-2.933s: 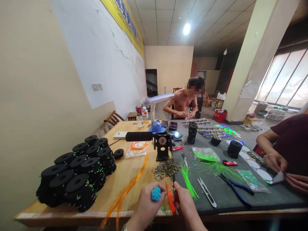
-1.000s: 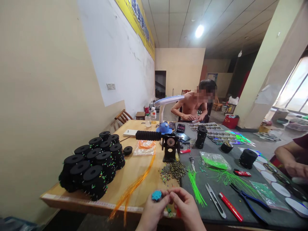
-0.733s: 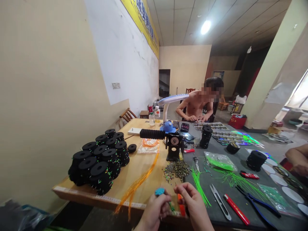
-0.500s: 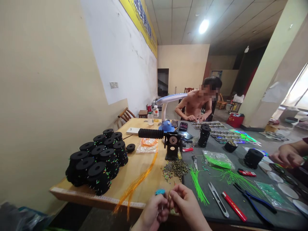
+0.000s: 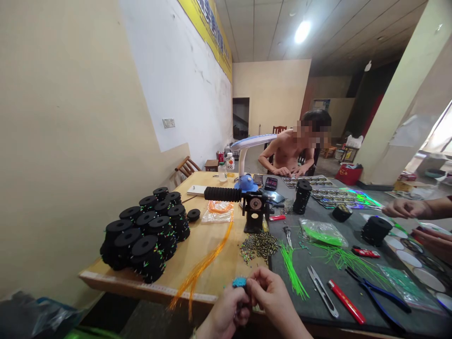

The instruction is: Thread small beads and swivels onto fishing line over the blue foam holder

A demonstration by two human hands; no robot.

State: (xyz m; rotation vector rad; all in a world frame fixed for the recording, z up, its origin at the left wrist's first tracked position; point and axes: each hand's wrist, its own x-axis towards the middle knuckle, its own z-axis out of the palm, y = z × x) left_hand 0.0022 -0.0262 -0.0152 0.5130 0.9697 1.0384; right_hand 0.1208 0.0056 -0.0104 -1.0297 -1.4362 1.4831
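Blue bundle point(image 5: 239, 282): above the wooden table's point(image 5: 226, 263) near edge, its blue end turned up; full long axis hidden in the fist.
Left hand point(image 5: 229, 306): wrapped around the bundle, the nearer of the two.
Right hand point(image 5: 270, 293): fingertips close together, immediately right of the bundle; contact or grip cannot be told.

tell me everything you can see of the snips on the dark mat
The snips are slim, silver and metal-looking: two arms with a long gap between them, joined in a rounded bend at the near end, with narrow pointed blades at the far end. They lie flat and slanted on the dark mat, between the green strands and the red tool, apart from both. No hand touches them.
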